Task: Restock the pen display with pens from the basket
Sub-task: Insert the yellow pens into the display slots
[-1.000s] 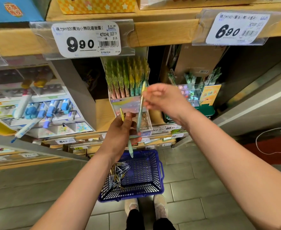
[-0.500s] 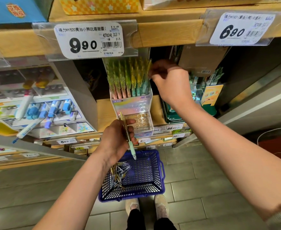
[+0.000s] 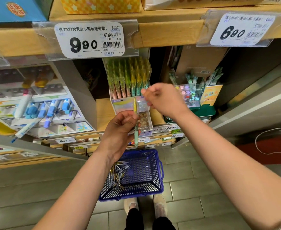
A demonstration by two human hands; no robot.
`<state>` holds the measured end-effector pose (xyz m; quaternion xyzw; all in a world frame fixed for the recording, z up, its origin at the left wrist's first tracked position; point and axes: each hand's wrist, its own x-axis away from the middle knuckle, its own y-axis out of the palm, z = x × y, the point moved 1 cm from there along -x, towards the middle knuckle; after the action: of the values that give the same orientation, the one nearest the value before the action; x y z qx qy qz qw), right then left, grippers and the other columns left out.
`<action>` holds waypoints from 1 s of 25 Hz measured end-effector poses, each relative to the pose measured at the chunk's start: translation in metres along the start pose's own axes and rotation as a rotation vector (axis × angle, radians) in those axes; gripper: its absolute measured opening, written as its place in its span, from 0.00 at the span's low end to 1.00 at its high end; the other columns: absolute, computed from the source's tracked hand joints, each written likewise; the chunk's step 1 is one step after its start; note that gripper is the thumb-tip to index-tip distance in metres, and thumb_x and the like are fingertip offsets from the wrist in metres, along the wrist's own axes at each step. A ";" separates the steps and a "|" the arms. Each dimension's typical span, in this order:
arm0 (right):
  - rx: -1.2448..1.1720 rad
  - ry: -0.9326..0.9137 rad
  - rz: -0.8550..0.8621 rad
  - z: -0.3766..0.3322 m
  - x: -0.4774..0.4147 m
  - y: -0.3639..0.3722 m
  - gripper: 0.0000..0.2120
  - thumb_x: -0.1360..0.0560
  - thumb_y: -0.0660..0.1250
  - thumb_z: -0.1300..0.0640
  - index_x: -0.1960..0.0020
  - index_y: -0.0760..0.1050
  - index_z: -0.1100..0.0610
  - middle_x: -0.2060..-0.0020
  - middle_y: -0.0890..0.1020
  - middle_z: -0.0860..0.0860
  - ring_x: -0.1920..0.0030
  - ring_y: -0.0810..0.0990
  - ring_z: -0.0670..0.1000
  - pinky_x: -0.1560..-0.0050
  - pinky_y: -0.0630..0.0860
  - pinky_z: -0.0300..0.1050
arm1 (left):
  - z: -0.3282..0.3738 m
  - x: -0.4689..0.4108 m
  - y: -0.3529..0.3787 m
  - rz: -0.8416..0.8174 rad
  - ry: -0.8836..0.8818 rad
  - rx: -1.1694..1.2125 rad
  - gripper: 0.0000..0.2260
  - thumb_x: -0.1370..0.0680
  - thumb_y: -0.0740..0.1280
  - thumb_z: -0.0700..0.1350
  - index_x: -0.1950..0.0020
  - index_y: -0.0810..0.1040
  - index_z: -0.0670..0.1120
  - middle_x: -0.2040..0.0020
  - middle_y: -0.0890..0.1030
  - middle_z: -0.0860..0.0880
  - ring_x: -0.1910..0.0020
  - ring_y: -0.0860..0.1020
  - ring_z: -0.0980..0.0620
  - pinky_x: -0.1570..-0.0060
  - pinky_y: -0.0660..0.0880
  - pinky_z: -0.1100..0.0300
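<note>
My left hand [image 3: 119,130] pinches a yellow-and-green pen [image 3: 135,120], held nearly upright in front of the pen display [image 3: 129,103]. The display stands on the wooden shelf, packed with green, yellow, pink and teal pens [image 3: 128,77]. My right hand [image 3: 163,100] hovers just right of the display's front, fingers loosely curled, holding nothing that I can see. On the floor below sits the blue mesh basket [image 3: 153,188] with several loose pens [image 3: 119,173] in its left corner.
A marker display [image 3: 36,110] fills the shelf to the left. A clear box of small pens [image 3: 191,93] stands to the right. An upper shelf edge with price tags [image 3: 90,39] overhangs. My shoes [image 3: 144,206] stand behind the basket on grey tiles.
My right hand has come down from the top of the display, where it left its pen, to beside the held pen. My left hand has raised its pen more upright.
</note>
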<state>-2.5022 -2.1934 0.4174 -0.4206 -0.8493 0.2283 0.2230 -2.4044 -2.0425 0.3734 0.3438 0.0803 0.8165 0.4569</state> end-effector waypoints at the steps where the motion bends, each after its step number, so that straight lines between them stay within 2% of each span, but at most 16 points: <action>1: -0.027 0.001 -0.127 0.000 0.011 0.002 0.11 0.22 0.69 0.42 0.58 0.82 0.47 0.62 0.86 0.45 0.60 0.85 0.44 0.50 0.82 0.47 | 0.001 -0.001 0.002 -0.006 0.023 -0.009 0.10 0.26 0.71 0.43 0.45 0.79 0.44 0.56 0.82 0.46 0.59 0.81 0.52 0.58 0.81 0.56; 2: -0.023 -0.013 -0.222 0.001 0.020 0.004 0.10 0.22 0.69 0.43 0.58 0.82 0.45 0.60 0.86 0.44 0.59 0.85 0.43 0.50 0.82 0.46 | 0.002 -0.002 0.004 -0.007 0.046 -0.032 0.11 0.25 0.70 0.43 0.43 0.79 0.44 0.55 0.83 0.46 0.59 0.81 0.52 0.58 0.81 0.56; 4: -0.074 -0.034 -0.261 0.003 0.033 0.008 0.05 0.22 0.70 0.47 0.55 0.83 0.46 0.57 0.85 0.44 0.59 0.84 0.42 0.52 0.81 0.43 | 0.003 -0.002 0.007 -0.002 0.068 -0.079 0.10 0.23 0.70 0.43 0.43 0.79 0.43 0.54 0.83 0.45 0.56 0.81 0.51 0.56 0.79 0.56; 7: -0.291 -0.015 -0.127 0.001 0.031 -0.002 0.05 0.21 0.71 0.55 0.48 0.84 0.56 0.58 0.86 0.49 0.58 0.84 0.47 0.48 0.83 0.47 | 0.003 0.000 0.008 0.009 0.048 -0.085 0.06 0.24 0.70 0.45 0.49 0.80 0.46 0.55 0.83 0.47 0.54 0.80 0.50 0.53 0.79 0.57; 10: -0.362 -0.047 0.139 -0.005 0.016 -0.031 0.07 0.22 0.71 0.56 0.47 0.83 0.58 0.61 0.87 0.51 0.58 0.85 0.48 0.45 0.83 0.53 | 0.003 -0.001 0.003 0.061 0.044 -0.089 0.04 0.18 0.66 0.46 0.46 0.79 0.47 0.53 0.85 0.49 0.52 0.82 0.50 0.47 0.77 0.54; 12: -0.272 -0.100 0.310 -0.010 0.003 -0.049 0.05 0.22 0.70 0.55 0.49 0.83 0.54 0.62 0.87 0.48 0.59 0.86 0.46 0.47 0.83 0.48 | 0.005 -0.001 -0.002 0.084 0.048 -0.071 0.08 0.15 0.62 0.47 0.44 0.78 0.46 0.52 0.85 0.48 0.51 0.81 0.48 0.46 0.76 0.52; 13: -0.171 -0.138 0.370 -0.011 -0.002 -0.054 0.05 0.23 0.70 0.55 0.49 0.84 0.51 0.62 0.86 0.46 0.60 0.85 0.45 0.52 0.82 0.42 | 0.006 -0.001 -0.004 0.094 0.047 -0.060 0.09 0.15 0.61 0.47 0.43 0.78 0.45 0.52 0.85 0.48 0.51 0.81 0.48 0.46 0.76 0.51; 15: 0.026 -0.191 0.416 -0.012 -0.008 -0.053 0.08 0.23 0.68 0.52 0.46 0.84 0.48 0.64 0.85 0.44 0.64 0.82 0.42 0.63 0.75 0.33 | 0.007 -0.001 -0.006 0.108 0.039 -0.049 0.10 0.15 0.60 0.48 0.41 0.78 0.44 0.53 0.85 0.47 0.52 0.81 0.47 0.45 0.75 0.50; 16: 0.069 -0.206 0.409 -0.011 -0.010 -0.050 0.09 0.22 0.68 0.51 0.45 0.84 0.47 0.63 0.85 0.43 0.65 0.80 0.41 0.65 0.71 0.30 | 0.007 -0.002 -0.007 0.114 0.036 -0.047 0.10 0.15 0.60 0.48 0.41 0.78 0.44 0.53 0.85 0.47 0.53 0.81 0.47 0.46 0.75 0.50; 20: 0.128 -0.252 0.366 -0.004 -0.017 -0.030 0.09 0.22 0.70 0.54 0.43 0.85 0.52 0.56 0.87 0.48 0.60 0.82 0.43 0.59 0.69 0.24 | 0.009 -0.005 -0.008 0.120 0.018 -0.054 0.10 0.15 0.60 0.49 0.43 0.79 0.46 0.55 0.85 0.48 0.56 0.83 0.50 0.50 0.76 0.53; 23: 0.198 -0.293 0.348 0.002 -0.018 -0.016 0.09 0.22 0.71 0.54 0.45 0.86 0.56 0.54 0.88 0.50 0.56 0.84 0.45 0.53 0.73 0.30 | 0.010 -0.009 -0.010 0.120 0.016 -0.050 0.10 0.16 0.61 0.49 0.45 0.79 0.47 0.54 0.85 0.47 0.56 0.83 0.50 0.53 0.77 0.55; 25: 0.193 -0.280 0.336 0.005 -0.018 -0.011 0.10 0.22 0.72 0.54 0.45 0.85 0.58 0.52 0.88 0.51 0.55 0.83 0.43 0.49 0.72 0.28 | 0.010 -0.011 -0.010 0.120 0.014 -0.053 0.09 0.16 0.61 0.48 0.45 0.80 0.46 0.54 0.85 0.47 0.57 0.83 0.50 0.52 0.77 0.54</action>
<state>-2.5022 -2.2157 0.4162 -0.4970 -0.7642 0.3984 0.1012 -2.3872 -2.0469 0.3707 0.3303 0.0409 0.8465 0.4155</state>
